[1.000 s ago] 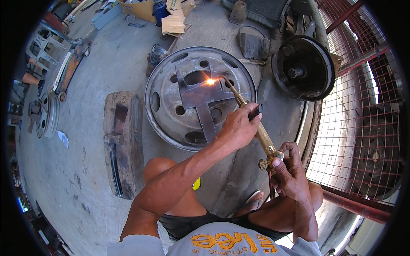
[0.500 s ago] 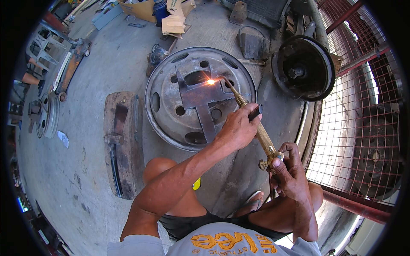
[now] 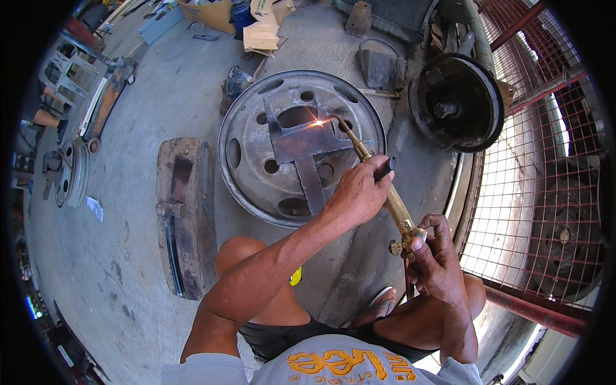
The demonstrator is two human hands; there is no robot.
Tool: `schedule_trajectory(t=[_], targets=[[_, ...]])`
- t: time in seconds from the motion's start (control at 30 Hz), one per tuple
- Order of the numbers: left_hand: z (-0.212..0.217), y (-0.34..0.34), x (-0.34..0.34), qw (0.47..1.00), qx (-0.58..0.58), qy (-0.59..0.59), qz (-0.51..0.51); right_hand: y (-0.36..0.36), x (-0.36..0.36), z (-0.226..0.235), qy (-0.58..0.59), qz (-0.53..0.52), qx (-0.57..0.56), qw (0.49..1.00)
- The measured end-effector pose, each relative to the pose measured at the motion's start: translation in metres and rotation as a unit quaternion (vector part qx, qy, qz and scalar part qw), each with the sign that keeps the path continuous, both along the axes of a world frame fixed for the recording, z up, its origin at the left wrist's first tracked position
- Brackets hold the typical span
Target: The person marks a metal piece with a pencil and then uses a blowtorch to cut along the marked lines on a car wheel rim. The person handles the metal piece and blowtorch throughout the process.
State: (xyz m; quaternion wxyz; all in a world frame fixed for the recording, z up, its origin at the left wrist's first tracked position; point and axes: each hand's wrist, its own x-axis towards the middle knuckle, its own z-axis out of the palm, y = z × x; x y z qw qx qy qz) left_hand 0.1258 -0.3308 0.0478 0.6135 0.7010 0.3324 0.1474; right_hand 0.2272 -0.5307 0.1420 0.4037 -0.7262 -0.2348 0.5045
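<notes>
A brass gas torch point(image 3: 399, 212) slants from my lap up to the left, its bent tip close to a flat dark steel plate point(image 3: 296, 144) with uneven edges. A bright glow with a few sparks shows where the tip meets the plate's upper part. My left hand point(image 3: 361, 196) is closed round the torch's barrel; a short black cylinder point(image 3: 385, 168) sticks out beside its fingers. Lower down, my right hand point(image 3: 437, 263) grips the torch's rear end by the brass valve knobs point(image 3: 394, 248). Beneath the plate lies a grey steel wheel rim point(image 3: 239, 186) with round holes.
Left of the rim lies a wooden block point(image 3: 183, 224) with a hammer point(image 3: 172, 240) on it. A black drum-shaped part point(image 3: 455, 102) sits at the right, by a red wire mesh fence point(image 3: 513, 160). A cardboard box point(image 3: 212, 14) stands at the far edge.
The spray of sparks at the torch tip has shrunk, and the glow has shifted very slightly to the right. Both hands keep the same grip.
</notes>
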Motion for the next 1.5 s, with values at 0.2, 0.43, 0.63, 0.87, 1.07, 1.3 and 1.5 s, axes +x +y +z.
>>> schedule_trajectory(t=[0.2,0.43,0.63,0.87,1.07,1.3,1.5], targets=[[0.0056,-0.0016,-0.0018,0.999,-0.052,-0.012,0.006,-0.0016,0.0022,-0.0009,0.001,0.007,-0.008,1.0],[0.0037,-0.0012,-0.0015,0.998,-0.056,-0.022,0.001,-0.0017,0.0024,-0.0006,0.002,0.006,-0.015,1.0],[0.0007,-0.0016,-0.0011,0.999,-0.037,-0.025,0.01,-0.001,0.0017,0.0001,-0.001,0.009,-0.017,1.0],[0.0057,-0.0012,-0.0033,0.998,-0.054,-0.025,0.01,0.0,0.001,0.0001,0.002,0.011,-0.02,1.0],[0.0082,0.0,-0.0057,0.998,-0.065,-0.011,0.003,0.0006,0.0,0.0004,0.0,0.012,-0.02,1.0],[0.0017,-0.0017,-0.0048,0.998,-0.052,-0.024,0.013,0.0013,-0.0006,0.0006,0.002,0.014,-0.019,1.0],[-0.0007,-0.001,-0.0065,0.998,-0.045,-0.041,0.014,0.0006,-0.0009,0.0008,0.003,0.015,-0.019,1.0]])
